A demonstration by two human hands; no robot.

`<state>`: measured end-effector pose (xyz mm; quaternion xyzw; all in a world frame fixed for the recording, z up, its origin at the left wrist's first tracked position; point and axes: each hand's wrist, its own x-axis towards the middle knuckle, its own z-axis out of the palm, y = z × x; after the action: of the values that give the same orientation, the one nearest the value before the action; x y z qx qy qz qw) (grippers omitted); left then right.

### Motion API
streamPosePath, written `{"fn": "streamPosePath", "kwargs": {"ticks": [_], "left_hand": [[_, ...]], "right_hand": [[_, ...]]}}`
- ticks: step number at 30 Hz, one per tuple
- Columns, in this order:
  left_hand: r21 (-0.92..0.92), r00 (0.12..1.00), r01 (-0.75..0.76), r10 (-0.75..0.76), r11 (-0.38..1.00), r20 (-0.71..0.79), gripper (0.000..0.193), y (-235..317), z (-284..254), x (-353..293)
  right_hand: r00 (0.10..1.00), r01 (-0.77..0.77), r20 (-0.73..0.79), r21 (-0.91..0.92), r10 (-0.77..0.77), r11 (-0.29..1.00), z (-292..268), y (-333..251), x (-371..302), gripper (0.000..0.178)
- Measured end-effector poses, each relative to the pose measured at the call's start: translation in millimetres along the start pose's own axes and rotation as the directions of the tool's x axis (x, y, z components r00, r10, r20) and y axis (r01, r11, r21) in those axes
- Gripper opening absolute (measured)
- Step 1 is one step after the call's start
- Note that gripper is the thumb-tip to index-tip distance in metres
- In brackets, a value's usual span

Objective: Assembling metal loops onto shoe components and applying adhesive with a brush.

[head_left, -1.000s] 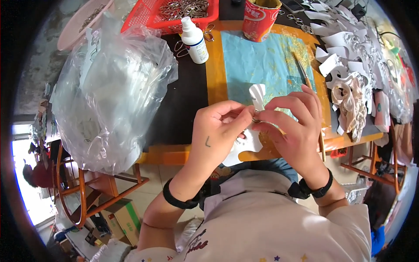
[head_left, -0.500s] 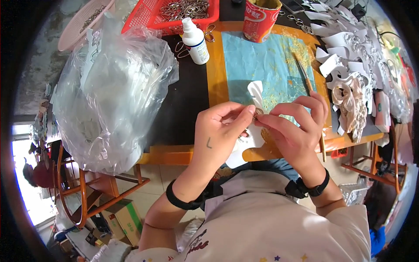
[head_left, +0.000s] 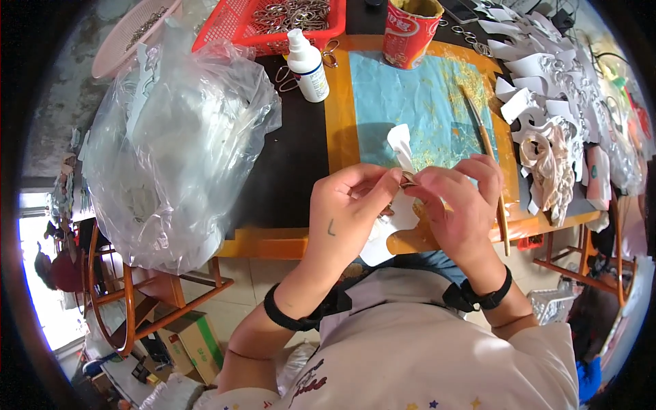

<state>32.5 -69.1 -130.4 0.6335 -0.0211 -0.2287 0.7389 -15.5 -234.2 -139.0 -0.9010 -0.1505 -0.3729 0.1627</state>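
My left hand [head_left: 348, 208] is closed, its thumb and forefinger pinching a small dark metal ring [head_left: 408, 179] above the near edge of the table. From the other side, the thumb and forefinger of my right hand [head_left: 461, 208] pinch that same piece. A white cut-out strip [head_left: 400, 140] with a rounded upper end passes behind and below the fingers, and its lower end hangs past the table edge. Fingers cover most of the ring, so its exact shape is hard to make out. To the right of my right hand lies a long wooden-handled brush [head_left: 486, 133].
A yellow-stained blue sheet [head_left: 383, 89] covers the worktop. Behind stand a red can [head_left: 408, 34], a white spray bottle [head_left: 309, 72] and a red basket [head_left: 236, 37] of metal rings. A clear plastic bag [head_left: 184, 150] bulges at left; white cut-out pieces [head_left: 536, 65] are heaped right.
My right hand has turned slightly and drawn its fingers closer over the ring. My left hand has shifted a little to the right, and the white strip has moved slightly with the hands.
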Motion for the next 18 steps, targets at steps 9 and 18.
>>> {"fn": "streamPosePath", "kwargs": {"ticks": [9,18], "left_hand": [[-0.127,0.977,0.175,-0.157,0.976,0.141,0.019,-3,-7,2],[0.221,0.988,-0.150,0.153,0.964,0.004,0.020,-3,4,4]], "right_hand": [[1.000,0.013,-0.001,0.077,-0.013,0.997,1,2,3,0.042],[0.996,-0.088,0.037,0.043,0.087,0.995,-2,-5,4,0.033]]}}
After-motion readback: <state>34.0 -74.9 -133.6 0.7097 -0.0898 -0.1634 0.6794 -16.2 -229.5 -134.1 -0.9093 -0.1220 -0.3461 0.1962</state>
